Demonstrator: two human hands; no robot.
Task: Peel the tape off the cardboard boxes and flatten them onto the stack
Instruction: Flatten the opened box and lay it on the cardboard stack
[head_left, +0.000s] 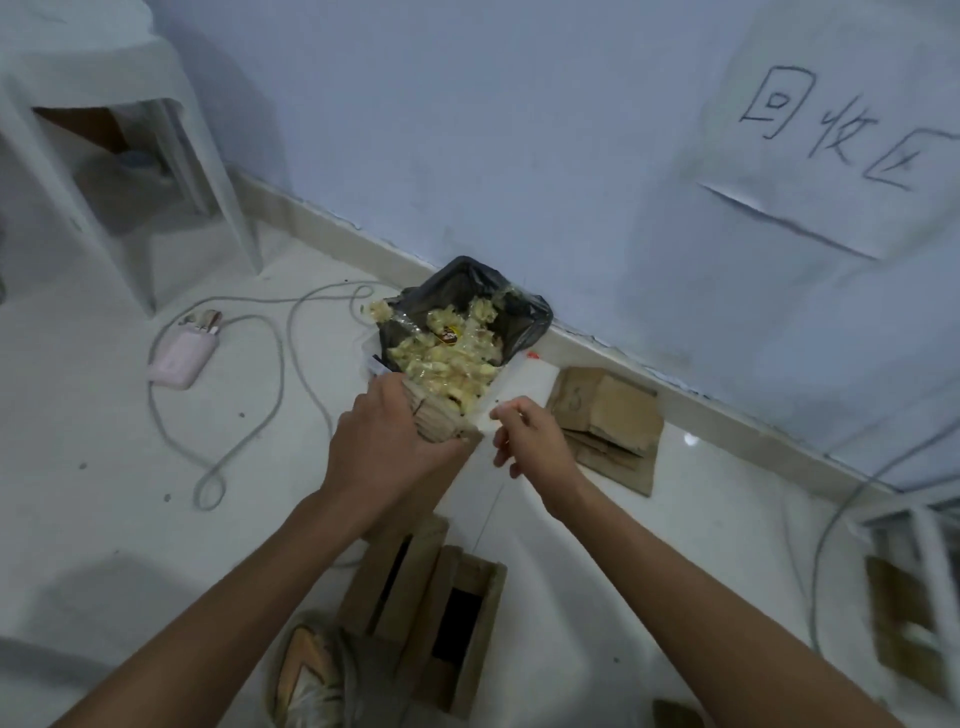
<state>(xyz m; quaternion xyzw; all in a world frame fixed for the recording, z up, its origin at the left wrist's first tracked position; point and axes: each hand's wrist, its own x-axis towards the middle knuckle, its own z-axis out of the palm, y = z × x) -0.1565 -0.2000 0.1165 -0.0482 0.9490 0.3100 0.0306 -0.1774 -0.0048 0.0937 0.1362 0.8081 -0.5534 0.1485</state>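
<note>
**Tape coming off a box by the wall**

On the floor (130, 467), flattened boxes form a stack (608, 431) against the wall's base, with open boxes (426, 597) nearer the person. A bin (462, 332) lined in black stands at the wall, full of crumpled tape. Just before it, the left hand (384, 441) grips a cardboard box (441, 421). The right hand (530, 436) pinches what looks like a clear tape strip (485, 410), stretched from the box.
</note>
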